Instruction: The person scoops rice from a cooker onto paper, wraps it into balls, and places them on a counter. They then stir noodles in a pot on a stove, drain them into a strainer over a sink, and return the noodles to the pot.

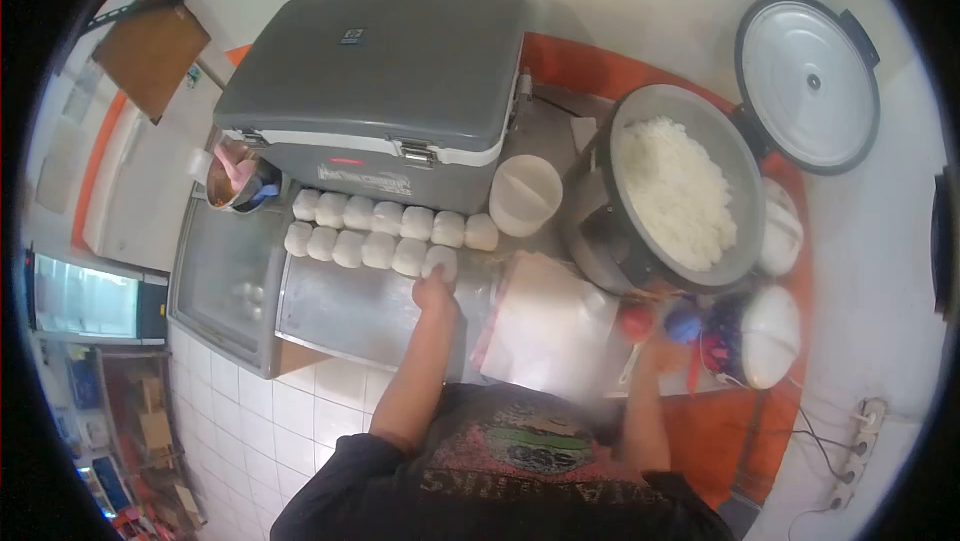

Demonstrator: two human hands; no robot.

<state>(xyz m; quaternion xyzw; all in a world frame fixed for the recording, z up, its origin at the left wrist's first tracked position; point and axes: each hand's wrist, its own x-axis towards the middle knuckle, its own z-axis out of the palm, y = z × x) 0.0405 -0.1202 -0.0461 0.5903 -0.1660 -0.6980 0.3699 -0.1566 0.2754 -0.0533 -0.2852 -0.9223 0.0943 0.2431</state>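
My left hand (433,291) reaches forward over the metal tabletop, its fingers closed on a white rounded packet (440,261) at the right end of the front row. Behind it runs a second row of similar white packets (418,225). My right hand (655,353) is smeared by motion, down by a red round item (635,322) and a blue round item (683,324); I cannot tell if it holds anything. A pale spoon-like handle (630,365) shows beside it. Between my hands lies a stack of white paper sheets (545,326).
A large grey cooler box (370,71) stands behind the rows. To its right are a white tub (526,196) and a big pot of cooked rice (680,196), its lid (812,81) raised. A pot with utensils (238,181) sits left; a white-lidded container (768,338) stands right.
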